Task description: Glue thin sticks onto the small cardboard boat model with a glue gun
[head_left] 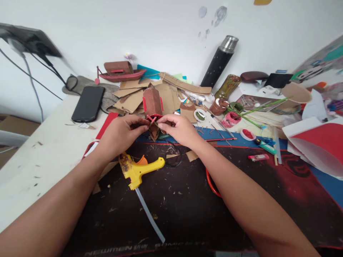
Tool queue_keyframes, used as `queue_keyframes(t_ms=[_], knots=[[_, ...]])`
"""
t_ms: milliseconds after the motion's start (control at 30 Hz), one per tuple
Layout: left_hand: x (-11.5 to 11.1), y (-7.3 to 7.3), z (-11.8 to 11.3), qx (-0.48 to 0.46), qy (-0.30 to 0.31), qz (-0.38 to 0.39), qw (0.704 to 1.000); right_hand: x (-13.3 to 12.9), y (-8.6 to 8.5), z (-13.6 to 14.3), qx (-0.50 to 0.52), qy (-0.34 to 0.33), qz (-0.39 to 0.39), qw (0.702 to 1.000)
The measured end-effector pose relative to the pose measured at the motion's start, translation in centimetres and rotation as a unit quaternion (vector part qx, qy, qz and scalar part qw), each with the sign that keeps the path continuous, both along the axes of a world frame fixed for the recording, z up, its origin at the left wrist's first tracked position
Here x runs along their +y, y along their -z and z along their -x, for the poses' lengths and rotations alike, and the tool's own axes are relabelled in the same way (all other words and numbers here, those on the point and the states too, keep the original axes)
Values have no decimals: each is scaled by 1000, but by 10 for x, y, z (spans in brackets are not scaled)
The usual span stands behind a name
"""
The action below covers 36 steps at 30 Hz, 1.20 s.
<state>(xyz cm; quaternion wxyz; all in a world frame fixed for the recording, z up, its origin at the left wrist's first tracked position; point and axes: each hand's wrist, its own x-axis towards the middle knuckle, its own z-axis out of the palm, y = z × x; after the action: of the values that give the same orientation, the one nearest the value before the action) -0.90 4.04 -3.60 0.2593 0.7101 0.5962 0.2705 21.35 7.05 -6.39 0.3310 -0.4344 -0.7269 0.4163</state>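
Observation:
A small brown cardboard boat model [153,101] with a rounded, red-edged cover stands straight in front of me. Two thin reddish sticks [152,120] cross at its near end, above the pointed bow. My left hand [122,134] has thumb and forefinger pinched at the left of this crossing, on a stick end. From the right, my right hand [178,129] pinches the other stick's end between thumb and forefinger. The fingertips partly hide the sticks and the bow. A yellow glue gun [139,171] with a clear glue stick [150,216] lies below my left hand.
A second boat model [120,73] sits behind cardboard scraps [131,101]. A phone [88,103] lies at left; a black thermos [219,62] leans against the wall. Open paint jars [230,119], brushes [218,119] and a cutter [265,146] are at right.

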Motion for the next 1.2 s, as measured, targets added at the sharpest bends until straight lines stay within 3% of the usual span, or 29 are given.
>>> queue_keyframes(t_ms=[1200], knots=[[-2, 0, -4, -8, 14, -40, 999, 1, 5, -1, 14, 9, -2, 1000]])
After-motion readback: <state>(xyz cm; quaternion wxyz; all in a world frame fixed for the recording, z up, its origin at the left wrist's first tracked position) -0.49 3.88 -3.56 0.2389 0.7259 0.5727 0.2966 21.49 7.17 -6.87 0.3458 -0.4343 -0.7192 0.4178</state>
